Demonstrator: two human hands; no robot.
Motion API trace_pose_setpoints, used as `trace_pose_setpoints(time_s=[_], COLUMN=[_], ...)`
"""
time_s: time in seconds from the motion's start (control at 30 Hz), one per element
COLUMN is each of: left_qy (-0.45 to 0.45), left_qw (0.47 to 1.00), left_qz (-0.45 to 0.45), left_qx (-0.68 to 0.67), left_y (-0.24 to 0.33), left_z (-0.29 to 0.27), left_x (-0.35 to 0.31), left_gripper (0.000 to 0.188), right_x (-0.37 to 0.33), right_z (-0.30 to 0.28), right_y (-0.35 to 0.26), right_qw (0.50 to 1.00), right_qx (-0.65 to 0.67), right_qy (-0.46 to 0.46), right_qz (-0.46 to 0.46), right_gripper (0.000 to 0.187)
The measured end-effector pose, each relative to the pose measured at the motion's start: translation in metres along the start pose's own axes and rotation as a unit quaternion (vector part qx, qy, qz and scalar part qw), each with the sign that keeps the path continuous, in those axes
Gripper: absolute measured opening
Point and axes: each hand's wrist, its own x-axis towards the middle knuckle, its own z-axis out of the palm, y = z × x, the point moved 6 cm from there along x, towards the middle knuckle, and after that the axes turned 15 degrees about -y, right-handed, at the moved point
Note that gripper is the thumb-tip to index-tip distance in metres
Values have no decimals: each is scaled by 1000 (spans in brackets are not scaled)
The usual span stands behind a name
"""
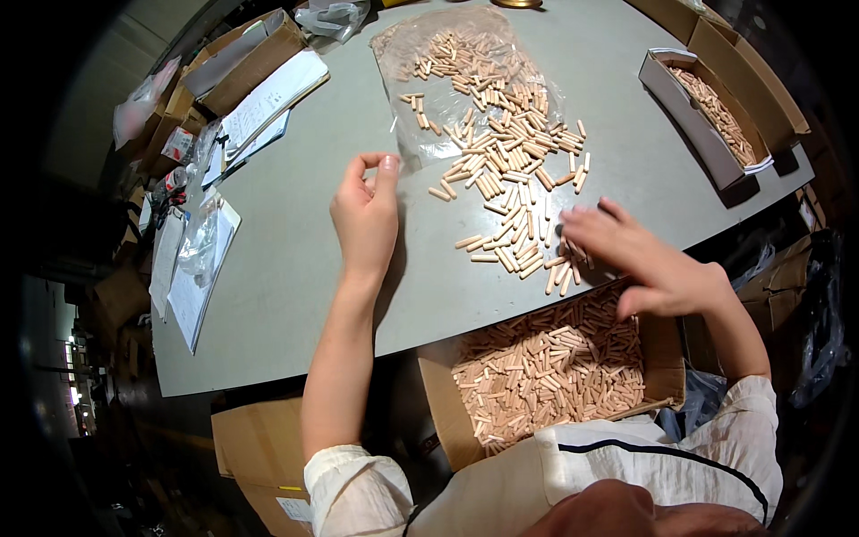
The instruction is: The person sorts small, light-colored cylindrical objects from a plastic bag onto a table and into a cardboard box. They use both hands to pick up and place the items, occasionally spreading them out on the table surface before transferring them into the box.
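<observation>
Short wooden dowels point(507, 183) lie scattered over the grey table point(304, 233), from a clear plastic bag point(416, 125) at the far side to the near edge. My left hand point(365, 210) is closed, thumb against curled fingers, beside the bag's near left corner. What it holds, if anything, is hidden. My right hand point(640, 255) is open, its fingers stretched out over the dowels at the near edge, their tips slightly blurred. Below that edge sits an open cardboard box point(440, 398) full of many more dowels.
A narrow open box point(667, 103) of dowels stands at the right, beside a larger cardboard piece point(747, 67). Clipboards with papers point(273, 98) and a cardboard box point(242, 63) lie along the left edge. Another carton point(264, 447) stands below the table at the lower left.
</observation>
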Motion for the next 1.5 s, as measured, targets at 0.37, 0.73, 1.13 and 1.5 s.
trace_pose_setpoints(time_s=[0.37,0.73,1.13,1.5], left_qy=[53,41,99,-159], left_qw=[922,985,899,903], left_qz=[-156,-41,-158,292], left_qx=[349,165,397,272], left_y=[-25,-24,-41,47], left_z=[-29,-17,-53,63], left_x=[14,9,5,-28], left_gripper=[26,20,31,33], right_x=[33,18,-3,-4], right_z=[-52,-29,-29,-31], right_y=[109,93,103,100], right_qw=[972,825,810,827], right_qx=[-22,471,457,443], right_qy=[157,313,367,345], right_qz=[172,-9,6,-3], right_gripper=[65,55,25,20])
